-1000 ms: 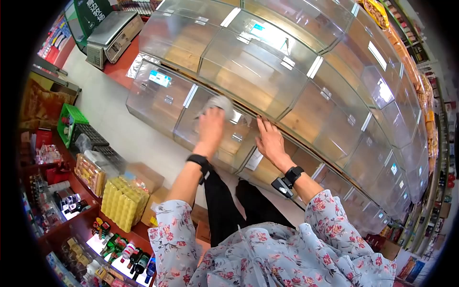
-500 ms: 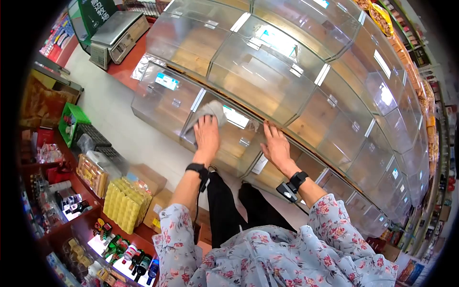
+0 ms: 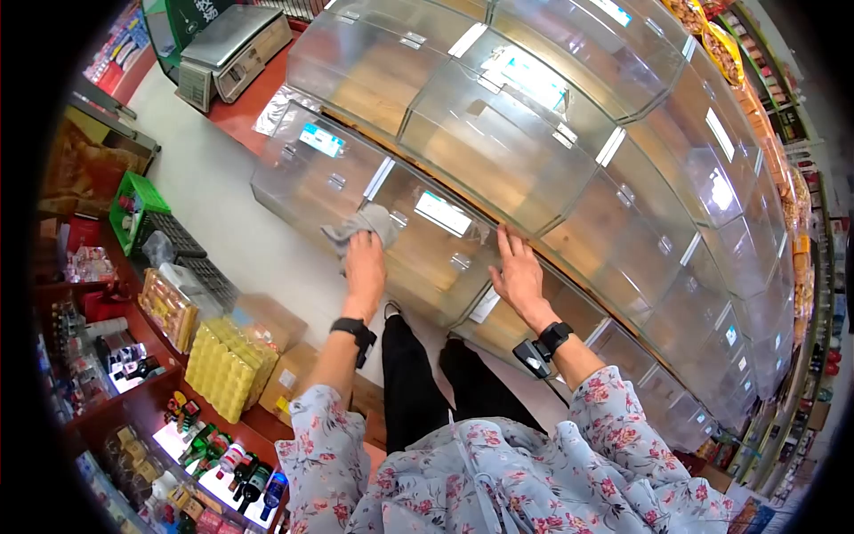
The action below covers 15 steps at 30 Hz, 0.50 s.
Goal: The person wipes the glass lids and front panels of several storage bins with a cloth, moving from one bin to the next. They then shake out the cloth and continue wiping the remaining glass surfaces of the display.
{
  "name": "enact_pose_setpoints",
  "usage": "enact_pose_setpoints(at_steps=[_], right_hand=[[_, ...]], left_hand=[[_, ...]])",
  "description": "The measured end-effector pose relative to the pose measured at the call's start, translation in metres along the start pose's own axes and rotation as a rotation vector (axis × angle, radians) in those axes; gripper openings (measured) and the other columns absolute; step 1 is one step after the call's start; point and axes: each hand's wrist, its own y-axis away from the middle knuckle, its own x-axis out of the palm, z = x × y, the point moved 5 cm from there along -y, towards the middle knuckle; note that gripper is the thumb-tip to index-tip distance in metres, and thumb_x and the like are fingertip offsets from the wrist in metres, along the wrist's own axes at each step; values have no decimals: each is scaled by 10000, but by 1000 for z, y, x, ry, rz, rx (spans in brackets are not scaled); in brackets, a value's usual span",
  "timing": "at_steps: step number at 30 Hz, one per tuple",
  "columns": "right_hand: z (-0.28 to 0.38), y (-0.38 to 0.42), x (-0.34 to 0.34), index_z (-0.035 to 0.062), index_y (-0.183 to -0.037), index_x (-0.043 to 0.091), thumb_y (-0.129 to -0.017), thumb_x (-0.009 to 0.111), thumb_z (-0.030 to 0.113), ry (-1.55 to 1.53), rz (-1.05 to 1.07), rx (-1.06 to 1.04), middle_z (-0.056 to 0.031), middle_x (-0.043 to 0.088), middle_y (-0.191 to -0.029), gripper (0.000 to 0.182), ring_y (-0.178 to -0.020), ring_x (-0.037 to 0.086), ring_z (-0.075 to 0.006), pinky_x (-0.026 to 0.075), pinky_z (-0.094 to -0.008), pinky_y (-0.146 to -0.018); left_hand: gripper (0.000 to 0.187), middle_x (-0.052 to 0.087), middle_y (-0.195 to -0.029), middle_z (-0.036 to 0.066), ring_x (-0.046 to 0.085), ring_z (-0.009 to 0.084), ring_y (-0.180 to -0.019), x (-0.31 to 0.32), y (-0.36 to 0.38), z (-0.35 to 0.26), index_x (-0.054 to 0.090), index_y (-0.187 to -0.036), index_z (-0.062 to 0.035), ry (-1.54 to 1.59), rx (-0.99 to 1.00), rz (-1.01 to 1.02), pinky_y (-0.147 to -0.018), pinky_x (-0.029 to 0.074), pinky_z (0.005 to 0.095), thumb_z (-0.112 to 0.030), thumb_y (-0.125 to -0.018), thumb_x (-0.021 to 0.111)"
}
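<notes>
A grey cloth (image 3: 372, 224) is bunched under the fingers of my left hand (image 3: 364, 271), which presses it against the front of a clear plastic bin (image 3: 414, 258) in the lowest row. The bin has a hinged lid and a white-and-blue label (image 3: 443, 214). My right hand (image 3: 519, 274) lies with its fingers stretched out on the top edge of the same row, by the wooden strip (image 3: 427, 181), and holds nothing. Both wrists wear black straps; a small dark device (image 3: 532, 358) hangs beside the right one.
More clear bins (image 3: 498, 133) rise in tiers behind. A weighing scale (image 3: 233, 53) stands on a red surface at upper left. Yellow egg trays (image 3: 229, 369), a green crate (image 3: 138, 209) and a shelf of bottles (image 3: 236, 472) line the left side.
My left hand has moved left and down with the grey cloth, toward the bin's lower front. The right hand stays on the edge. The view has shifted slightly.
</notes>
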Motion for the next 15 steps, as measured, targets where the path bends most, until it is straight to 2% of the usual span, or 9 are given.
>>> enact_pose_setpoints(at_steps=[4, 7, 10, 13, 15], right_hand=[[0, 1, -1, 58, -1519, 303, -805, 740, 223, 7, -11, -2, -163, 428, -1462, 854, -1300, 461, -360, 416, -421, -1080], [-1, 1, -1, 57, -1519, 300, -803, 741, 222, -17, -16, -23, -162, 428, -1459, 857, -1287, 469, -358, 420, -415, -1075], [0, 1, 0, 52, -1517, 299, -800, 744, 227, 7, -33, -33, -163, 432, -1457, 862, -1267, 482, -357, 435, -411, -1056], [-1, 1, 3, 44, -1514, 301, -797, 745, 229, 41, -43, -41, -167, 440, -1450, 862, -1251, 495, -358, 448, -412, -1040], [-2, 2, 3, 41, -1515, 302, -799, 743, 227, 22, -48, -56, -169, 447, -1445, 861, -1230, 511, -363, 457, -418, -1029]], left_hand=[[325, 526, -1187, 202, 489, 374, -1131, 6, 20, -12, 558, -1134, 47, 99, 14, -118, -975, 416, 452, -2, -813, 530], [322, 525, -1181, 197, 486, 372, -1134, 7, -10, -5, 562, -1120, 32, 54, -71, -224, -971, 411, 460, -1, -801, 532], [289, 541, -1123, 177, 505, 358, -1108, -5, -37, -22, 574, -1083, -3, 152, -15, -302, -956, 413, 458, -13, -798, 532], [240, 554, -1053, 152, 533, 340, -1058, 10, -24, -63, 581, -1045, -35, 151, 75, -259, -935, 425, 447, -41, -809, 536], [208, 566, -1002, 129, 555, 320, -1015, 23, 9, -98, 587, -1020, -47, 112, 89, -174, -914, 437, 437, -76, -821, 537]])
